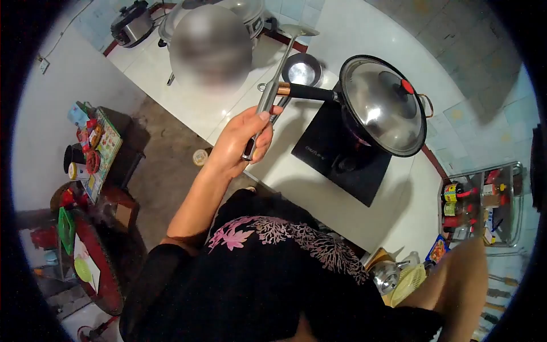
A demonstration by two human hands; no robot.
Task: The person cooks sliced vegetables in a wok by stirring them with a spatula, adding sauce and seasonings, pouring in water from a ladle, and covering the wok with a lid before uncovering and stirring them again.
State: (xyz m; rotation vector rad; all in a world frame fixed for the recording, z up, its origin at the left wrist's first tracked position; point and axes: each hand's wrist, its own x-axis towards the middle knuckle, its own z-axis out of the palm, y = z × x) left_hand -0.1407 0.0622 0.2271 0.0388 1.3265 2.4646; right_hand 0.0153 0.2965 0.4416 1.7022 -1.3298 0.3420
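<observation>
My left hand (245,137) is closed around the grey handle of a metal spatula (297,31), whose flat head points up and away from me. A second, darker handle also shows at my fingers and runs toward a round shiny metal bowl shape (302,71); whether I grip it is unclear. Just right of the hand, a wok (383,105) with a domed metal lid (370,97) sits on a black cooktop (342,154), its long handle pointing toward the spatula. My right arm (456,279) shows at the lower right, but its hand is out of view.
Across the white counter (194,108) stand a large steamer pot (250,14) and a cooker (132,24). At right is a rack of bottles (484,199); below it are a kettle (386,276) and a yellow basket (407,285). Tables with containers stand left.
</observation>
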